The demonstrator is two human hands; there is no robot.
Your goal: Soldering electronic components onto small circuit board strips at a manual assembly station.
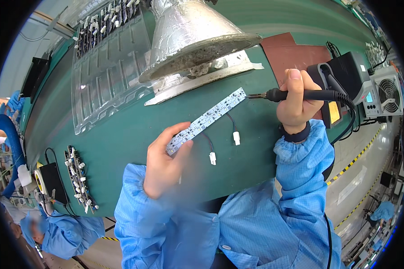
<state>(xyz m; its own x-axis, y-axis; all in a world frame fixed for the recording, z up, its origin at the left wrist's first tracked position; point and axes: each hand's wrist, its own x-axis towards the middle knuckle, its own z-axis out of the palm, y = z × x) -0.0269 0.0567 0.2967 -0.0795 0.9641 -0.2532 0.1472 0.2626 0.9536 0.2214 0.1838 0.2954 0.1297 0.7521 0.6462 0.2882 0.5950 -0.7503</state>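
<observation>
A long, narrow white circuit board [209, 117] with small dark components lies slantwise, its near-left end pinched between the thumb and fingers of my left hand [166, 161]. Two short dark leads hang off its lower edge, ending in a white connector [236, 138] and a second white connector [212, 158]. My right hand [299, 99] is closed round the black handle of a soldering iron [278, 94]. The iron's metal tip points left, close by the board's far-right end; whether it touches I cannot tell. A dark band circles my right wrist.
A foil-wrapped fume hood [195, 33] stands behind the board. Further left, a clear plastic tray [107, 85] carries several boards. More wired boards [80, 179] lie at the left. A black soldering station [341, 74] and fan unit [386, 94] sit right. Another person [63, 235] is at lower left.
</observation>
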